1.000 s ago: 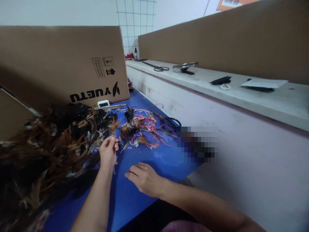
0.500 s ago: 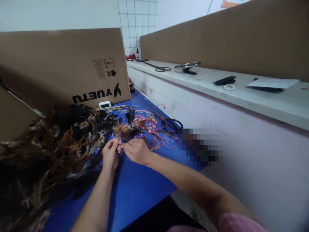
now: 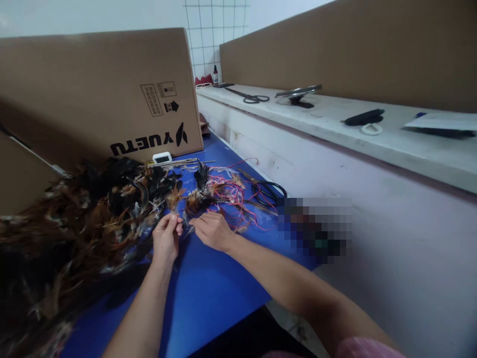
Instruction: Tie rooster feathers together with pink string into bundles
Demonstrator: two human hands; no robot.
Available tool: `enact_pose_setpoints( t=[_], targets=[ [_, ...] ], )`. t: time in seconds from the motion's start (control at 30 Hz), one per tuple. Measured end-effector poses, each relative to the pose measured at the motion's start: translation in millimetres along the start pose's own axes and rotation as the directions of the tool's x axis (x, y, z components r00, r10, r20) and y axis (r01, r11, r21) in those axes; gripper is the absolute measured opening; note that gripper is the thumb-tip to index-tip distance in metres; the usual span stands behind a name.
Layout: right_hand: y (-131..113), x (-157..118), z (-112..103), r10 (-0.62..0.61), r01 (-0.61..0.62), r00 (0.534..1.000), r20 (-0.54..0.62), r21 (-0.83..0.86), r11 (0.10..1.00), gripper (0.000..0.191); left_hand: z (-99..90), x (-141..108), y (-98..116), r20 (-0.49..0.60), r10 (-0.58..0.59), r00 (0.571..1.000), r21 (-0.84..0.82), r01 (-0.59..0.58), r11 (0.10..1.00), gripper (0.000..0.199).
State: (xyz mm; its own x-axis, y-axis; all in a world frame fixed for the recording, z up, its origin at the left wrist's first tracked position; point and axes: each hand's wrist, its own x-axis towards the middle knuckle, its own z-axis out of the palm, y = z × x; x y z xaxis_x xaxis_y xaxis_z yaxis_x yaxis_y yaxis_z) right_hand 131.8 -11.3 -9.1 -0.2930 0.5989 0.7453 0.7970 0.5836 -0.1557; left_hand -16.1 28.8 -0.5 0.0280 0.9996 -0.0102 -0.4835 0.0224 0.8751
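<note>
My left hand (image 3: 166,237) is closed in a pinch, thumb against fingers, on a brown feather (image 3: 174,198) whose tip points away from me. Just to its right, my right hand (image 3: 211,229) has its fingers pinched together. Greyish fluff (image 3: 189,230) shows by its fingertips, but I cannot make out what they hold. A small gap separates the two hands. Beyond them on the blue table (image 3: 212,293) lies a dark feather bundle (image 3: 201,203), beside tangled pink-red cord (image 3: 234,193). A large heap of brown and black feathers (image 3: 93,219) spreads to the left of my left hand.
Black-handled scissors (image 3: 269,193) lie right of the cord. Thin sticks (image 3: 182,162) and a small white digital device (image 3: 162,157) sit before a cardboard box (image 3: 93,94). On the white ledge (image 3: 328,119) are more scissors (image 3: 255,98) and a round stand (image 3: 298,94).
My hands have moved slightly apart, my left hand to the left with the brown feather. The view has shifted a little.
</note>
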Motion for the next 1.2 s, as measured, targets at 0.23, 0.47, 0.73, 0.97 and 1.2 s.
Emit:
enact_pose_setpoints(
  t=[0.23,0.47,0.73,0.97,1.2],
  targets=[
    [-3.7,-0.2,-0.1,0.03,-0.03,0.999,0.042,0.015,0.999,0.018,-1.3,0.9,-1.1,0.009,0.016,1.0,0.015,-0.016,1.0,0.029],
    [-6.0,0.1,-0.8,0.033,-0.036,0.996,0.083,0.037,0.999,0.017,-3.0,1.2,-2.2,0.01,0.003,1.0,0.036,-0.004,0.999,0.028],
    [-5.3,0.4,-2.7,0.041,-0.046,0.996,0.082,0.067,0.997,0.019,-2.1,1.5,1.1,0.007,0.029,1.0,0.013,-0.029,1.0,0.028],
    [-2.8,-1.4,0.8,0.074,-0.077,0.996,0.047,0.069,0.995,0.018,3.7,-3.8,7.3,0.014,0.013,1.0,0.014,-0.013,1.0,0.029],
    [-0.4,-3.1,4.4,0.107,-0.11,0.993,0.047,0.064,0.992,0.017,15.4,-15.4,11.9,0.043,-0.053,0.998,-0.01,0.054,0.998,0.028]
  ],
)
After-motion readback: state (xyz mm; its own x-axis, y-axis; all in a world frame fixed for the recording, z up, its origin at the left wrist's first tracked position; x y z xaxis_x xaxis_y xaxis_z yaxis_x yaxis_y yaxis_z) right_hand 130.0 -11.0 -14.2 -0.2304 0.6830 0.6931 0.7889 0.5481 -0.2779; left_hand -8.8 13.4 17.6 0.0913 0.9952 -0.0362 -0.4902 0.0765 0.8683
